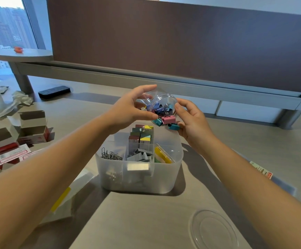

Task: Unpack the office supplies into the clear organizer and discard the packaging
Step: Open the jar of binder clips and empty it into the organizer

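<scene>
A clear round tub (161, 103) of coloured binder clips (166, 116) is tipped mouth-down over the clear organizer (139, 174). My left hand (133, 106) grips the tub's left side. My right hand (191, 121) holds its right side, fingers at the mouth where a pink and a teal clip spill out. The organizer holds paper clips (111, 156), grey staple strips (140, 156), small coloured boxes (142, 136) and a yellow pack (162, 155).
The tub's clear lid (213, 229) lies on the desk at the near right. Opened red-and-white cardboard boxes (32, 130) and flattened packaging (5, 157) sit at the left. A clear wrapper with a yellow strip (65, 193) lies near left, a black remote (54, 91) behind, a partition across the back.
</scene>
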